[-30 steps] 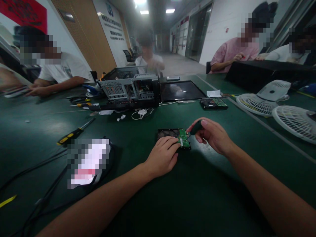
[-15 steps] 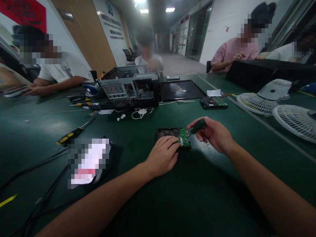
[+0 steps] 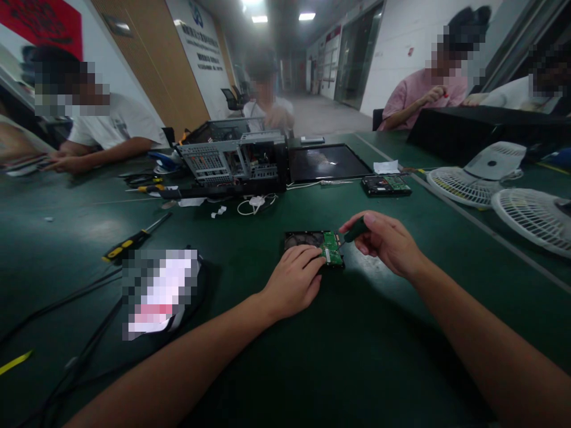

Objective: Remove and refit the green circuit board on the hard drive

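Observation:
A hard drive (image 3: 332, 242) lies flat on the green tabletop with its green circuit board facing up. My left hand (image 3: 294, 279) holds it steady, fingers laid over its top and thumb at the near edge. My right hand (image 3: 383, 241) grips the dark green handle of a screwdriver (image 3: 355, 229) between thumb and fingers. The thin shaft slants down to the right part of the circuit board. Whether the tip sits in a screw is too small to tell.
An open computer case (image 3: 232, 157) stands across the table beside a black panel (image 3: 328, 161). Another hard drive (image 3: 386, 185) lies back right, near white fans (image 3: 468, 185). At left are a yellow-black screwdriver (image 3: 134, 242), cables and a pixelated object (image 3: 165, 291). Several people sit around.
The screwdriver handle has turned and dipped slightly in my right hand, with the thumb shifted a little. My left hand and the hard drive stay in place.

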{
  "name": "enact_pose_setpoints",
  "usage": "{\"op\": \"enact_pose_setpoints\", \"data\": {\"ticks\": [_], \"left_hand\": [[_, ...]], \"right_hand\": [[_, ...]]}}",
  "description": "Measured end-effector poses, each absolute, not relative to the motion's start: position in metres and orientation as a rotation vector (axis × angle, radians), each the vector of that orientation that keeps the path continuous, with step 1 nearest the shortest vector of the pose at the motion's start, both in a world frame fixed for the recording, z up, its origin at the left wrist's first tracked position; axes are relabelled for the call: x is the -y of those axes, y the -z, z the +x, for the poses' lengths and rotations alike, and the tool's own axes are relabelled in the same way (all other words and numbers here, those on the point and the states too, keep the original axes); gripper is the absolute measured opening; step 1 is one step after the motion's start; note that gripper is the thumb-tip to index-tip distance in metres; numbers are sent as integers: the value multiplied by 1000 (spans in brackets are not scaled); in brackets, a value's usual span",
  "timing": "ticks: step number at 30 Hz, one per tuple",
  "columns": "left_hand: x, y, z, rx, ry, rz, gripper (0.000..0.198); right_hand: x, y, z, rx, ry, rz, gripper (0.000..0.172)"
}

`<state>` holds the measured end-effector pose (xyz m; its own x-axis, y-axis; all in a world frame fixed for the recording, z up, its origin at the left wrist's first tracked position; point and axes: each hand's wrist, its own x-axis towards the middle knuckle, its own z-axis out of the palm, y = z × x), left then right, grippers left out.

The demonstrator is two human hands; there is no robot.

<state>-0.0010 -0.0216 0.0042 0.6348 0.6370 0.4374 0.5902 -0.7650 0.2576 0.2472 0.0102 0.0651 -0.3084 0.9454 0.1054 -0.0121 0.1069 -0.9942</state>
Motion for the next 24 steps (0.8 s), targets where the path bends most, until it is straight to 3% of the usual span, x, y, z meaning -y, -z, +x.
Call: {"op": "enact_pose_setpoints", "data": {"ticks": [11, 24], "left_hand": [[21, -3, 0, -1048, -779, 2768, 39], [22, -8, -1, -1067, -738, 2771, 38]], "right_hand": [[-14, -61, 243, 1374, -1413, -911, 43], [-9, -66, 244, 1434, -1361, -927, 26]]}}
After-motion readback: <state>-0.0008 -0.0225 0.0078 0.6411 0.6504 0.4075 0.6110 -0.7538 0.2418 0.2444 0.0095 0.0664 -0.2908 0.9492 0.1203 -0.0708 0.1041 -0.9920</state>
